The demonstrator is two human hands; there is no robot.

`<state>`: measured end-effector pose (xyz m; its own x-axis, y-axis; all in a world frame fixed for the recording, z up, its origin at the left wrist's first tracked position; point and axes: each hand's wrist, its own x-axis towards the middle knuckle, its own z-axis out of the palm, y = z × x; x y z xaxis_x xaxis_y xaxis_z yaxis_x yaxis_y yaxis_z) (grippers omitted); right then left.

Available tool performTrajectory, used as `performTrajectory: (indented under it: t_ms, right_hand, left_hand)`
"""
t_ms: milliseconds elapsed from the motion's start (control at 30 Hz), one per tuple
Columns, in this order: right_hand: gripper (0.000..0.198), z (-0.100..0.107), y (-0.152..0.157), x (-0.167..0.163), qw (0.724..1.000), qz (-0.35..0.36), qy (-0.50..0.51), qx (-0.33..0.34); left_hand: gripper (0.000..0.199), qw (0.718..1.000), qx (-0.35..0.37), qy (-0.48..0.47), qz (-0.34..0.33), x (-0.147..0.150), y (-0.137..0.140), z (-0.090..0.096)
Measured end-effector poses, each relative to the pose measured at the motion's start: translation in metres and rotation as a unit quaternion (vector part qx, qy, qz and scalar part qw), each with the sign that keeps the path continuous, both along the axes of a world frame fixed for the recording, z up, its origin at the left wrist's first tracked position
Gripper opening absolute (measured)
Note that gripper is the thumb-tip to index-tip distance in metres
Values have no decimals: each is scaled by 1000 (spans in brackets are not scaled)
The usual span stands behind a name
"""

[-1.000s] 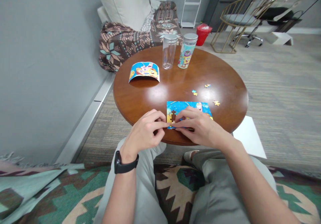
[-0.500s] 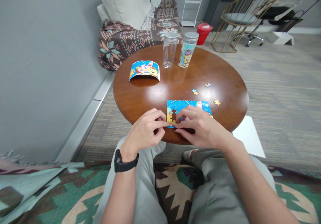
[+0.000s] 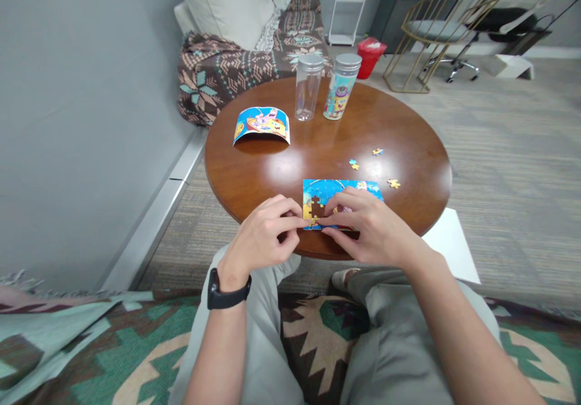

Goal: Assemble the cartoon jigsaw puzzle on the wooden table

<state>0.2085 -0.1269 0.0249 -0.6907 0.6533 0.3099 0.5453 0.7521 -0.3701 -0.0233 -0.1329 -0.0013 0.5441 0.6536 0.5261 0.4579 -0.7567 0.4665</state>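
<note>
A jigsaw puzzle (image 3: pixel 331 188) with a blue cartoon picture lies near the front edge of the round table, a gap in its left part showing brown wood. My left hand (image 3: pixel 272 226), wearing a black wristband (image 3: pixel 228 296), rests its stretched index fingertip on the puzzle's lower left corner; its thumb is apart from the finger. A yellow puzzle piece (image 3: pixel 315 220) sits in the bottom row below the gap. Against its right side is the index fingertip of my right hand (image 3: pixel 363 220), the thumb slightly apart at the puzzle's lower edge. This hand covers much of the puzzle's lower right.
Loose puzzle pieces (image 3: pixel 394 183) lie right of the puzzle on the brown table (image 3: pixel 399 120). A curved picture card (image 3: pixel 262 121) stands at the left. Behind are a clear jar (image 3: pixel 307 90) and a jar with cartoon print (image 3: pixel 338 93), both with silver lids.
My right hand has shifted slightly right, its index finger and thumb drawing back from the yellow piece, which shows more fully. My left hand stays on the corner.
</note>
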Motion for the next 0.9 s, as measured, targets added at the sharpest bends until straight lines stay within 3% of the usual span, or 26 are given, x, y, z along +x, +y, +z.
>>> performTrajectory:
  t_ms: [533, 900]
  right_hand:
    - [15, -3, 4, 7, 1000, -6, 19, -2]
    - [16, -5, -1, -4, 999, -27, 13, -30]
  left_hand:
    - [32, 1000, -15, 20, 3, 2, -2, 2]
    - [15, 999, -15, 49, 9, 2, -1, 1]
